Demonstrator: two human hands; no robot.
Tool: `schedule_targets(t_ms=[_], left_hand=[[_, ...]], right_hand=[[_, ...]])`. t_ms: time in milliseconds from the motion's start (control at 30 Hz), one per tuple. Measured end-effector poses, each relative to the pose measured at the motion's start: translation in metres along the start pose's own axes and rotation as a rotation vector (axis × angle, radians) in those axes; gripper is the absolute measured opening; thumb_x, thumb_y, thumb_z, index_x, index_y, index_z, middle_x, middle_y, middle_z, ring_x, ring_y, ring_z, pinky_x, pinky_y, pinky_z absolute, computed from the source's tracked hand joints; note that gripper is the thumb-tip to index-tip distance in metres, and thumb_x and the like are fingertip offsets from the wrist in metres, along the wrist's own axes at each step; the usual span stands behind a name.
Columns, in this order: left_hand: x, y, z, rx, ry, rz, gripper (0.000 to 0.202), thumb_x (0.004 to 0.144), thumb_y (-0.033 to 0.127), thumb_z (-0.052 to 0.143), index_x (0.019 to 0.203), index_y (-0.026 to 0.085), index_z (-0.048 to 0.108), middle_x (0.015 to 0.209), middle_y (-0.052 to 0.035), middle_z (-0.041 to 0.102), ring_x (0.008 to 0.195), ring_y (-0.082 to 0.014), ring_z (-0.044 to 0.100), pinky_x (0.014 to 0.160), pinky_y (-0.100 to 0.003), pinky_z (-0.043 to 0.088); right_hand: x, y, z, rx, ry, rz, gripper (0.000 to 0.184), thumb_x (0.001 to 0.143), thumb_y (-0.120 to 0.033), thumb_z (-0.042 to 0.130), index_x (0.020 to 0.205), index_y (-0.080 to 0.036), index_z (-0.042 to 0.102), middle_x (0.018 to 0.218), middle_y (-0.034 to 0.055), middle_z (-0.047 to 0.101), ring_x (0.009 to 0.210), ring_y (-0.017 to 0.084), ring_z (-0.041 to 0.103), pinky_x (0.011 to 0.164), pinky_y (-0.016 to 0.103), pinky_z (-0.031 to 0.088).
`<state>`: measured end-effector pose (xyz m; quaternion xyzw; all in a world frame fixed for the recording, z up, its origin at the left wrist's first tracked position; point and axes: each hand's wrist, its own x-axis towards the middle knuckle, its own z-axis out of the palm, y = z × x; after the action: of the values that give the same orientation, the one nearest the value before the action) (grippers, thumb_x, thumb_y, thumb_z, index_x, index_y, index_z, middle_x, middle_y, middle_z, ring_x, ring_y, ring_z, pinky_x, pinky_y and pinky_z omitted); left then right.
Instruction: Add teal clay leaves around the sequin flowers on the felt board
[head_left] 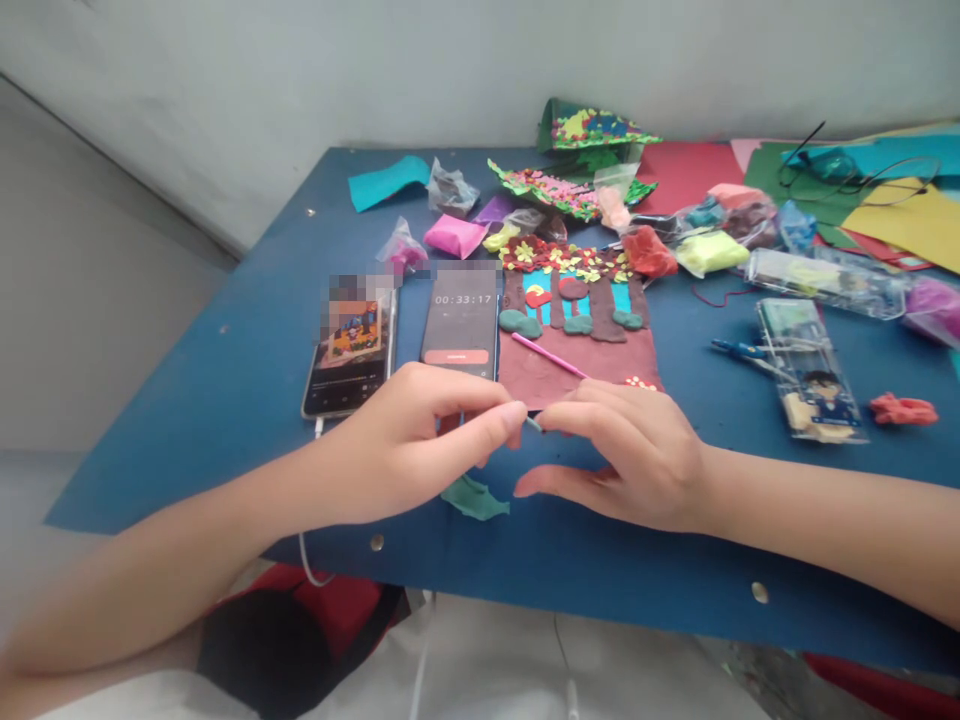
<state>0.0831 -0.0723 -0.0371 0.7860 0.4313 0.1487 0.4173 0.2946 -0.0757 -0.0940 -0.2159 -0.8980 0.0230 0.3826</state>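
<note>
My left hand (424, 440) and my right hand (622, 450) meet fingertip to fingertip over the near edge of a clay picture (577, 320). Both pinch a tiny greenish bit of clay (534, 424) between them. A lump of teal-green clay (474, 497) lies on the blue table (225, 400) just below my hands. A thin pink stick (547, 356) rests slantwise on the brown lower part of the picture, just beyond my right fingers. The picture shows brown trunks, green blobs and a band of small flowers on top.
Two phones lie left of the picture: one with a video (351, 345), one showing a timer (461, 318). Bags of coloured clay (709, 250), clear plastic cases (814, 375), coloured paper sheets (900, 210) and more clay pictures (589, 130) crowd the far right. A red clay scrap (904, 409) lies at right.
</note>
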Motion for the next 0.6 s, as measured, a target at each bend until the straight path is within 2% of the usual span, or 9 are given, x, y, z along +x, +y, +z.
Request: schedule_targets(t_ms=[67,133,233,300,400,500,600], left_hand=[[0.000,0.001,0.002,-0.052,0.029,-0.046,0.035,0.093,0.038,0.044,0.072,0.019,0.065,0.056,0.0042,0.056,0.053,-0.0092,0.052,0.049,-0.018,0.039],[-0.001,-0.001,0.004,-0.018,0.127,-0.014,0.033,0.092,0.039,0.049,0.072,0.018,0.064,0.057,0.0043,0.056,0.052,-0.0086,0.052,0.048,-0.017,0.039],[0.000,-0.006,0.009,0.217,0.350,0.165,0.027,0.086,0.037,0.062,0.068,0.017,0.059,0.056,0.0059,0.054,0.048,-0.0063,0.045,0.048,-0.018,0.036],[0.000,-0.009,0.011,0.328,0.422,0.268,0.026,0.086,0.036,0.064,0.068,0.018,0.056,0.057,0.0064,0.055,0.047,-0.0056,0.043,0.049,-0.018,0.037],[0.000,-0.010,0.011,0.331,0.423,0.303,0.024,0.089,0.033,0.059,0.071,0.018,0.057,0.059,0.0059,0.056,0.049,-0.0065,0.047,0.052,-0.018,0.041],[0.002,-0.008,0.010,0.311,0.420,0.274,0.022,0.091,0.028,0.055,0.073,0.018,0.060,0.058,0.0050,0.056,0.052,-0.0084,0.053,0.054,-0.019,0.044],[0.004,-0.006,0.008,0.264,0.392,0.239,0.021,0.090,0.028,0.054,0.074,0.017,0.062,0.060,0.0044,0.058,0.052,-0.0076,0.052,0.052,-0.019,0.042]], right_hand=[[0.000,0.000,0.000,-0.056,-0.002,-0.017,0.042,0.091,-0.045,0.060,0.108,-0.007,0.055,0.077,0.0068,0.067,0.065,0.016,0.059,0.056,0.027,0.047],[0.000,-0.001,0.000,-0.124,-0.002,-0.038,0.047,0.093,-0.043,0.058,0.113,-0.001,0.054,0.079,0.0094,0.068,0.068,0.018,0.062,0.058,0.029,0.049],[0.001,-0.002,-0.002,-0.184,-0.011,-0.054,0.040,0.095,-0.030,0.055,0.117,0.003,0.053,0.080,0.0101,0.069,0.067,0.018,0.063,0.057,0.029,0.050],[0.002,-0.003,-0.003,-0.201,-0.035,-0.059,0.036,0.095,-0.024,0.051,0.118,0.003,0.053,0.077,0.0090,0.068,0.065,0.018,0.063,0.055,0.030,0.050],[0.002,-0.004,-0.003,-0.252,-0.078,-0.074,0.035,0.094,-0.021,0.049,0.120,0.002,0.052,0.078,0.0082,0.069,0.066,0.018,0.065,0.053,0.030,0.051],[0.001,-0.005,-0.002,-0.296,-0.092,-0.080,0.035,0.094,-0.020,0.049,0.121,0.002,0.052,0.080,0.0090,0.071,0.069,0.019,0.067,0.054,0.030,0.052],[0.002,-0.004,-0.001,-0.302,-0.080,-0.096,0.035,0.093,-0.017,0.051,0.119,0.005,0.052,0.080,0.0103,0.071,0.068,0.019,0.067,0.053,0.031,0.052]])
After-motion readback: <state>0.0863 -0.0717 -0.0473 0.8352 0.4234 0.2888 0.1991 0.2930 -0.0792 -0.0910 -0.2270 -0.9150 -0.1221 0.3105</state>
